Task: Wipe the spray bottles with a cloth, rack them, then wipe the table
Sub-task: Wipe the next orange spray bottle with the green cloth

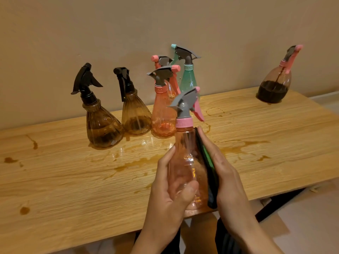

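My left hand grips a pink see-through spray bottle by its lower body, upright above the table's front edge. Its head is grey with a pink trigger. My right hand presses a dark green cloth flat against the bottle's right side, fingers straight along it. On the wooden table behind stand two brown bottles with black heads, a pink bottle, another pink one partly hidden behind it, and a green bottle.
A brown bottle with dark liquid and a pink trigger stands alone at the far right by the wall. Brown spills and wet patches spread over the middle and left of the table. No rack is in view.
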### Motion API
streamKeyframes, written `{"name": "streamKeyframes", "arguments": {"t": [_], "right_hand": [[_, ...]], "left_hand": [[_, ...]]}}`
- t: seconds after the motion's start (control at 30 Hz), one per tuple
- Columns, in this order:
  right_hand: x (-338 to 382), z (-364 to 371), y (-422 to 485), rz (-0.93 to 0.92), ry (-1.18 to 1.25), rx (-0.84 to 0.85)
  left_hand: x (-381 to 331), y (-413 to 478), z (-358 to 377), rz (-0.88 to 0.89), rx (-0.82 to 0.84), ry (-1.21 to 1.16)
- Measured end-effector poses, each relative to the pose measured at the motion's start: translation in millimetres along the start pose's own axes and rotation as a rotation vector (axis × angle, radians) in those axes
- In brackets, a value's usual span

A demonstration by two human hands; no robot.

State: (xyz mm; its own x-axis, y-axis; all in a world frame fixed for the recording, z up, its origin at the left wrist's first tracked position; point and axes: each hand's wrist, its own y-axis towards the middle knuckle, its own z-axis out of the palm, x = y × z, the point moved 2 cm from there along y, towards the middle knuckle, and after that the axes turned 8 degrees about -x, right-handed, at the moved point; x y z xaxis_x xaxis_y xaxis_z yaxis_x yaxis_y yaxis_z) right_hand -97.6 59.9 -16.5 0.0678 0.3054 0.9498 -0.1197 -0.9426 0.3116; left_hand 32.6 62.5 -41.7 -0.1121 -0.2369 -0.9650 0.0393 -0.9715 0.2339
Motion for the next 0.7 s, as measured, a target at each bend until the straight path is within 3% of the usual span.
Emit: {"name": "streamKeyframes", "arguments": {"t": [0.13,0.2,0.3,0.47,0.7], "right_hand": [[-4,12,-18,-0.263,-0.326,0.081],[-16,16,-34,-0.316,-0.352,0.032],[-22,16,-42,-0.285,-0.329,-0.051],[-7,11,-19,-0.062,-0.103,-0.045],[1,8,-19,-0.259,-0.272,0.028]], "left_hand": [[-1,7,-2,-0.047,-0.110,-0.102],[-1,7,-2,-0.049,-0.129,-0.113],[1,5,-3,-0.022,-0.128,-0.091],[0,4,-6,0.005,-0.058,-0.052],[-2,2,-1,0.002,-0.056,-0.089]]}}
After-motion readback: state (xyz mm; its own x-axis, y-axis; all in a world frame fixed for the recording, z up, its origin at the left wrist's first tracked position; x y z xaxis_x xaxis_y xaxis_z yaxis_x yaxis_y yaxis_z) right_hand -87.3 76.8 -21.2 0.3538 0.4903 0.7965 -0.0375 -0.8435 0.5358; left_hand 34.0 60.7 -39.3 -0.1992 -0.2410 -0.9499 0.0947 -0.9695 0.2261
